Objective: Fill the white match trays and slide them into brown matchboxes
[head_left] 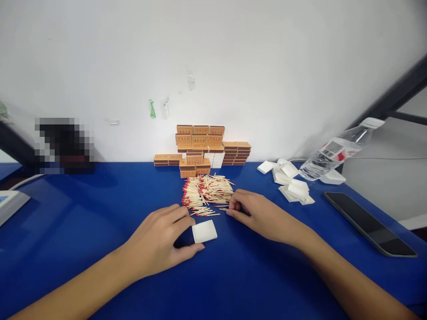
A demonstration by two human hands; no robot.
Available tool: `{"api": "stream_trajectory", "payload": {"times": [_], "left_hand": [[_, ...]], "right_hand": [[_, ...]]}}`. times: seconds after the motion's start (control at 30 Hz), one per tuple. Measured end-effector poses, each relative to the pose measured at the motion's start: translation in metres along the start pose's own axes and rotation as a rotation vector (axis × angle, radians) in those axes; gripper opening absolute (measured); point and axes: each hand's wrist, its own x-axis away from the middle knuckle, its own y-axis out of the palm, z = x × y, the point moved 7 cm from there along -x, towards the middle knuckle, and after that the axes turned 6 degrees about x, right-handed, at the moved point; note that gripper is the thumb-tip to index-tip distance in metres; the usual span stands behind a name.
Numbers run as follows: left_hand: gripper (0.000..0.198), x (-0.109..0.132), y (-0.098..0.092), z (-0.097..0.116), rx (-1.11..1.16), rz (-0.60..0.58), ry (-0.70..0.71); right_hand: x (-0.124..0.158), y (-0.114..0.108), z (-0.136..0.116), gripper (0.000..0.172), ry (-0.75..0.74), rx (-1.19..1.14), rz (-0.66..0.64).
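A small white tray [204, 231] lies on the blue table, and my left hand [167, 235] holds it by its left end between thumb and fingers. Behind it is a wide pile of red-tipped matches [210, 189]. At the right edge of the pile my right hand [253, 213] has its fingers pinched on matches, whose number I cannot make out. Orange matchboxes [200, 140] stand stacked against the wall behind the pile, with lower stacks at both sides.
More white trays [293, 182] lie in a loose heap at the right. A clear plastic bottle [336, 151] leans behind them, and a dark phone [367, 222] lies near the right edge. A white device [11, 204] is at the far left.
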Motion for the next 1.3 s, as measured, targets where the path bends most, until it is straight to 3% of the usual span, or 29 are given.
{"api": "stream_trajectory", "payload": {"times": [0.37,0.53,0.7,0.93,1.07,1.2,1.3], "left_hand": [[0.029,0.002,0.002,-0.003,-0.008,-0.031,-0.009],[0.029,0.002,0.003,-0.003,-0.001,-0.031,-0.006],[0.029,0.001,0.002,-0.002,0.005,-0.022,0.003],[0.027,0.001,0.003,-0.003,0.008,-0.028,-0.003],[0.027,0.001,0.003,-0.004,0.020,-0.027,-0.003],[0.026,0.001,0.004,-0.004,0.035,-0.032,-0.015],[0.027,0.001,0.003,-0.004,0.045,-0.024,-0.016]], "right_hand": [[-0.004,0.002,0.000,0.015,-0.017,0.019,0.022],[-0.006,0.000,-0.002,0.009,-0.077,0.020,0.100],[-0.008,0.006,-0.001,0.017,-0.091,0.030,0.077],[0.000,-0.009,-0.006,0.017,-0.067,-0.032,0.138],[0.000,-0.007,-0.002,0.005,-0.042,-0.095,0.116],[-0.001,-0.004,-0.004,0.026,-0.118,-0.071,0.145],[0.000,-0.004,-0.005,0.030,-0.157,-0.044,0.159]]}}
